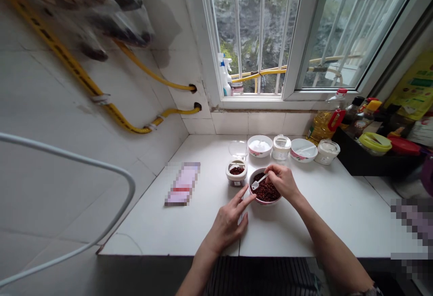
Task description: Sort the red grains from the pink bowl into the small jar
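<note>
A bowl [265, 203] full of small dark red-brown dried pieces, which look like peppercorns, stands on the white counter. Between thumb and fingers, my right hand [281, 179] pinches a small white spoon [260, 181] over the bowl, its scoop low at the left of the contents. My left hand [230, 224] has its fingers stretched out, the fingertips at the bowl's left rim. Just behind and left of the bowl is a jar [236, 178] with similar dark red pieces inside, its clear lid [237, 148] raised at the back.
Along the back stand a bowl of white powder [260, 146], a lidded jar [281, 147], a second bowl with a white spoon [303, 150] and another jar [327, 152]. An oil bottle [325, 118] and a black condiment box [358, 161] are at right. A purple packet [184, 183] lies left.
</note>
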A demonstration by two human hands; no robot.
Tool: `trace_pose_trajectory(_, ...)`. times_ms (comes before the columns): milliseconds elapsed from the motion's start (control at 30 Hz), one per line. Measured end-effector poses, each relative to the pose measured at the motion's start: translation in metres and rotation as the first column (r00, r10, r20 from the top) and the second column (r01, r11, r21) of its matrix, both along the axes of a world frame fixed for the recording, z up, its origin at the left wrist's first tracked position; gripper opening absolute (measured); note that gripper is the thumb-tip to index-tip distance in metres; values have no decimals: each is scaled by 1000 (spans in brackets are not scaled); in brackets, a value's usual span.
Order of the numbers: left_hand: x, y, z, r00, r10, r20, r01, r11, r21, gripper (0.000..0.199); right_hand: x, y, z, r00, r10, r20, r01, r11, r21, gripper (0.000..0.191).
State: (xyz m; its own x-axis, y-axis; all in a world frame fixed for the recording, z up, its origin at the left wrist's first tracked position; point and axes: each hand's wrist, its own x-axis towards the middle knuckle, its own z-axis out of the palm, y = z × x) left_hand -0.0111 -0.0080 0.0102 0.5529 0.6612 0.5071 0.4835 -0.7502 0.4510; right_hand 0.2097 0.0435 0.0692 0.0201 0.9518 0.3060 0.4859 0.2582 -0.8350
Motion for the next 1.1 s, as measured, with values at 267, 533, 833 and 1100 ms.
trace_pose_trajectory(267,0,0,1,1000,7,-10,-7,1000,13,71,9,3,3,986,-40,-161,24,995,-99,18)
trace_pose_trajectory(533,0,0,-1,1000,2,-8,-2,1000,13,71,0,1,-2,979,-56,198,29,990,134,20)
trace_pose_trajectory(833,0,0,-1,1000,4,-5,-4,1000,13,70,-1,-2,1,995,29,-93,-38,995,-90,17)
trace_pose_trajectory(1100,0,-1,0,1000,8,-5,-8,1000,8,69,9,4,5,950,-31,-312,-23,985,-168,17)
